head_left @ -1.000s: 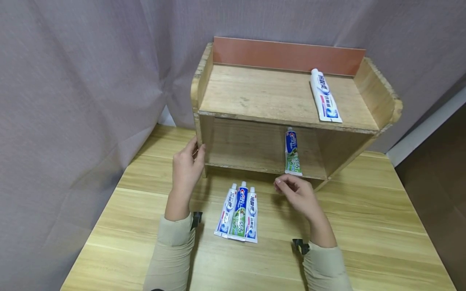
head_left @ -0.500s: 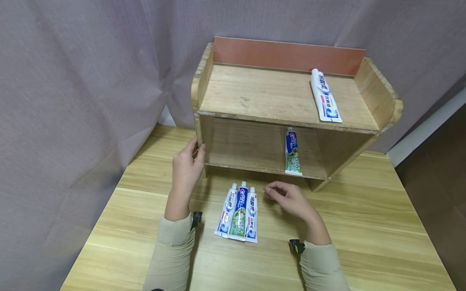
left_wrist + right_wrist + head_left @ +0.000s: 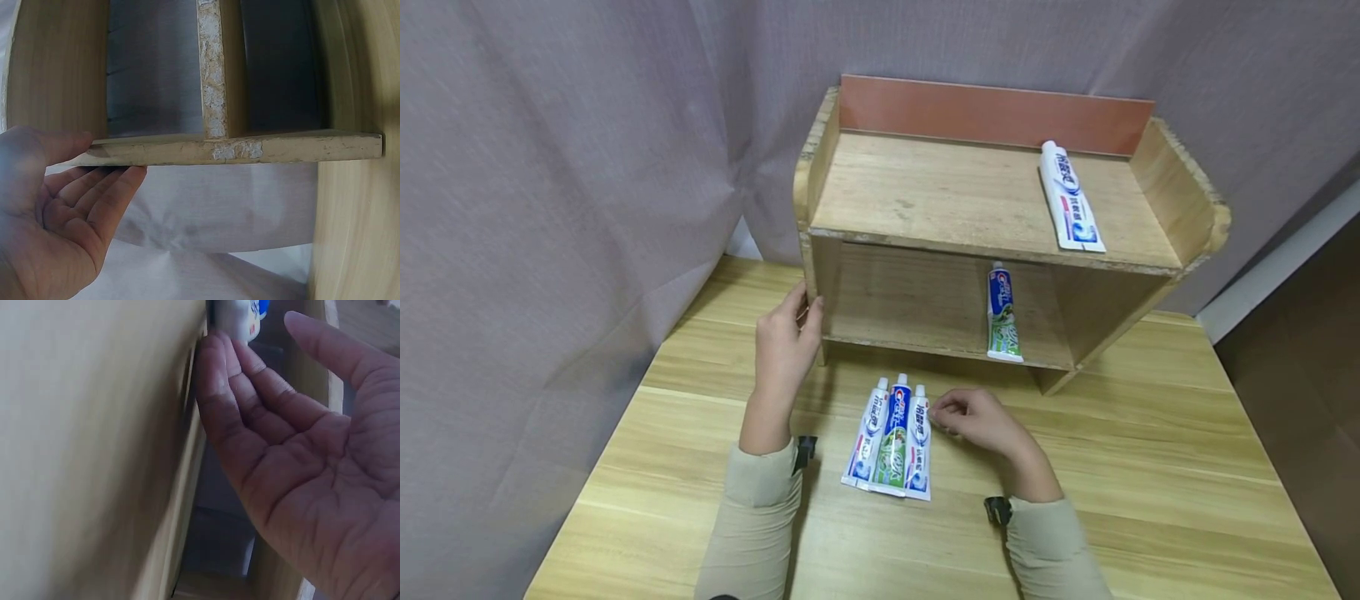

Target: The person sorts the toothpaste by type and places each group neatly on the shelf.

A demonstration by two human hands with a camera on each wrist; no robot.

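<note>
My left hand [image 3: 784, 342] holds the left side panel of a wooden shelf [image 3: 917, 187], thumb on the inner face and fingers on the outer, as the left wrist view shows. Three toothpaste tubes lie side by side on the table: a white one [image 3: 868, 433], a blue and green one [image 3: 892, 442] and another white one [image 3: 918, 446]. Beside this last tube is my right hand [image 3: 981, 421], fingertips right at its upper edge near the cap. In the right wrist view the thumb stands apart from the fingers [image 3: 250, 400], which meet the white tube [image 3: 234, 319].
On the shelf's top board lies a white toothpaste tube [image 3: 1071, 200], toward the right. A blue and green tube [image 3: 1002, 312] lies on the lower board. Behind the shelf hangs a grey curtain [image 3: 625, 167]; the wooden table [image 3: 1187, 467] extends around it.
My right hand has moved left and a little nearer, from the lower shelf's front edge to the right-hand white tube on the table. The left hand and all tubes stay where they were.
</note>
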